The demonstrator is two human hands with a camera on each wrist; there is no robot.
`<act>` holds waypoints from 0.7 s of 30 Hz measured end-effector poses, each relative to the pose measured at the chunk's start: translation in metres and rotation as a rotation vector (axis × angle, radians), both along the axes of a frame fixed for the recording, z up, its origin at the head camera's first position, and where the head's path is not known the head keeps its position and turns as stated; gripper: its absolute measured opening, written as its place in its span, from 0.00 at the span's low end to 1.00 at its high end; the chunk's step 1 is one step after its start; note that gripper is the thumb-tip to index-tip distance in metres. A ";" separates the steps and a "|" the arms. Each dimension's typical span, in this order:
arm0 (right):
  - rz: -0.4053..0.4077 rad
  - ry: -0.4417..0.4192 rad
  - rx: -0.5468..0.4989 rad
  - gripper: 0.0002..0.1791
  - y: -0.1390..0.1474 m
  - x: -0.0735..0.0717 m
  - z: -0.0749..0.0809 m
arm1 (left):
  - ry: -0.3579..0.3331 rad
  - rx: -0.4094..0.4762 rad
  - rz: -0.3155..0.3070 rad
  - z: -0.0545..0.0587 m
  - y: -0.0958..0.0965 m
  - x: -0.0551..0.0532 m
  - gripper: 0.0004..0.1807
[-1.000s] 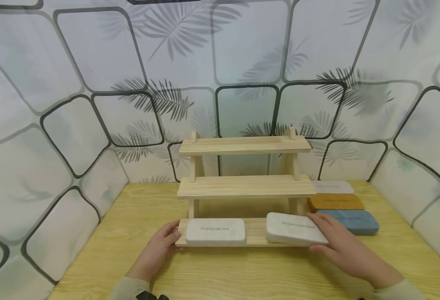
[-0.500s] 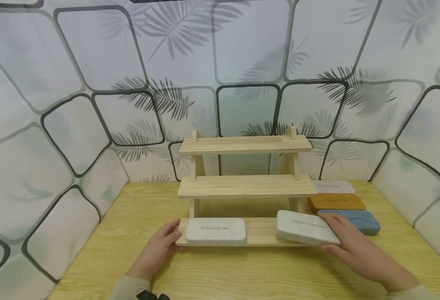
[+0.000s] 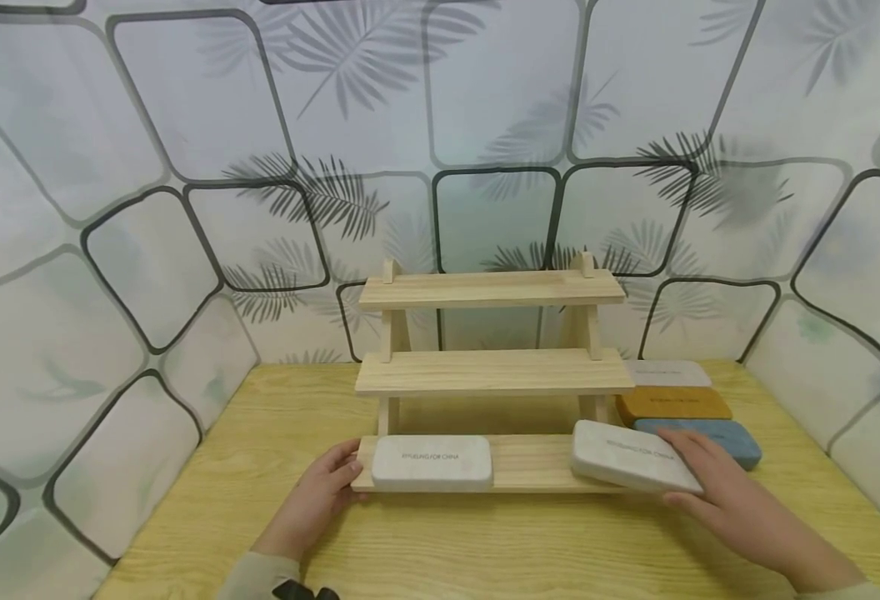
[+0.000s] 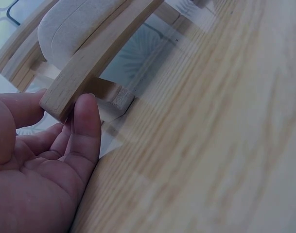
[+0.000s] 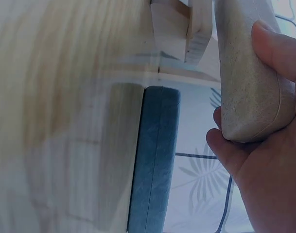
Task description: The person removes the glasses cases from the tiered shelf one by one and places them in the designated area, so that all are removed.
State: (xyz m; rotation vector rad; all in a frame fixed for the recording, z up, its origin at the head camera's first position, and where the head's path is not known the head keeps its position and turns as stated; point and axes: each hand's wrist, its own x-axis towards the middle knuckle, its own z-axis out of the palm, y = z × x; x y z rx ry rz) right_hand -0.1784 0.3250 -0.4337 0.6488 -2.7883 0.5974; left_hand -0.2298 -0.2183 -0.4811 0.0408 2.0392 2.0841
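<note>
My right hand [image 3: 736, 504] grips the right end of a white glasses case [image 3: 631, 458], thumb on one side and fingers on the other. That case is tilted, its left end over the right part of the bottom shelf and its right end beyond the shelf's edge. A second white glasses case [image 3: 431, 462] lies flat on the left part of the same shelf. With thumb and fingers, my left hand [image 3: 316, 500] pinches the left end of the bottom shelf board [image 4: 84, 73] of a three-tier wooden display stand [image 3: 492, 372].
Right of the stand, a blue glasses case [image 3: 732, 437], an orange one [image 3: 672, 403] and a pale grey one [image 3: 668, 373] lie in a row on the wood-grain table [image 3: 470, 550]. A patterned curtain [image 3: 492, 108] stands behind and at both sides.
My right hand has moved to the right, pulling its white glasses case partly past the shelf's right end. My left hand stays on the shelf's left end.
</note>
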 end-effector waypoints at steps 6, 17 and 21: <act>-0.043 -0.044 0.001 0.42 0.012 0.002 -0.003 | 0.005 0.000 0.004 0.000 0.000 -0.001 0.28; -0.029 0.023 -0.037 0.45 0.028 0.002 -0.008 | 0.007 -0.003 0.005 0.001 0.001 0.001 0.28; -0.017 0.056 -0.047 0.45 0.034 0.002 -0.010 | 0.005 -0.009 0.004 0.001 0.000 0.000 0.28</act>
